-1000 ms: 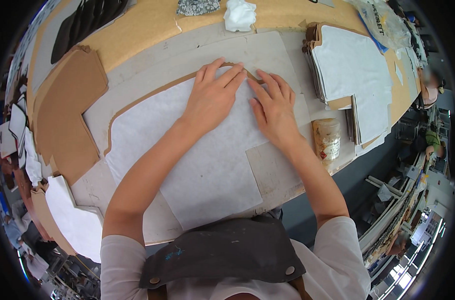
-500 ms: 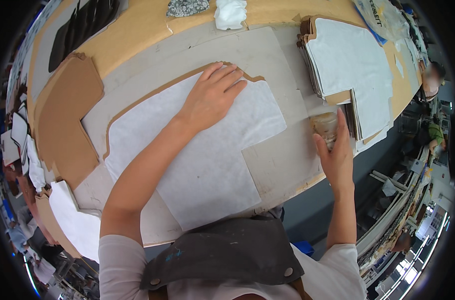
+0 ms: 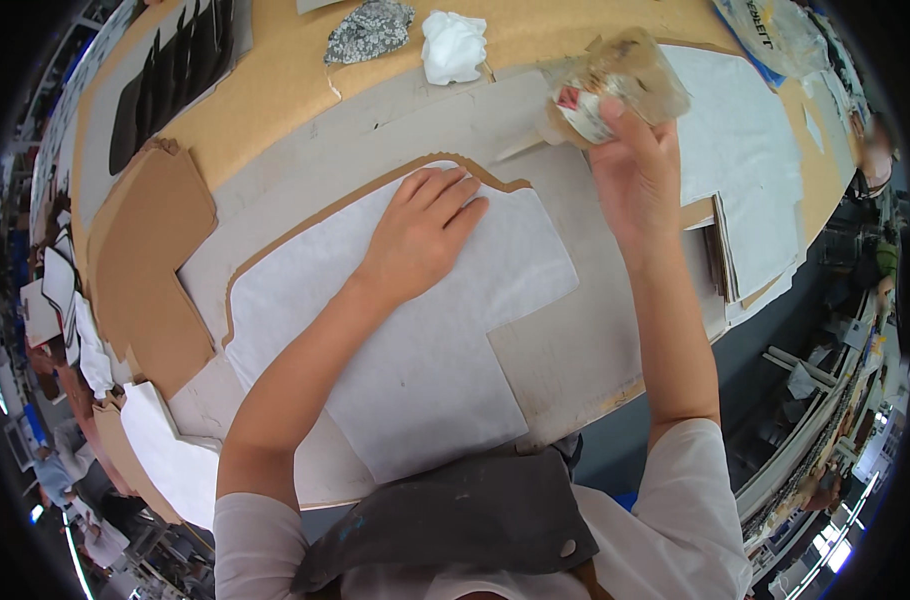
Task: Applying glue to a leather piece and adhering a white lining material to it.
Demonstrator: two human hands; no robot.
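My left hand (image 3: 423, 232) rests on a white sheet piece (image 3: 395, 370) with a brown border along its top edge; its slightly curved fingers lie on the top of the piece, holding nothing. My right hand (image 3: 635, 180) grips a cloudy, stained plastic bottle (image 3: 630, 75), raised and tipped over, with a pale tip pointing down-left above the grey board (image 3: 545, 380), just beyond the piece's upper right edge. The thumb is across the bottle's label; some fingers are hidden.
Brown card pieces (image 3: 140, 260) and white pieces (image 3: 160, 465) lie left, a white-topped stack (image 3: 750, 160) right. Dark pieces (image 3: 170, 85), a patterned scrap (image 3: 370, 30), a white wad (image 3: 453, 45) and a plastic bag (image 3: 765, 35) are at the back. Co-workers appear at both rims.
My right hand left the piece, took hold of the bottle at the right and has lifted it up and leftward, tipping it. My left hand stayed on the piece.
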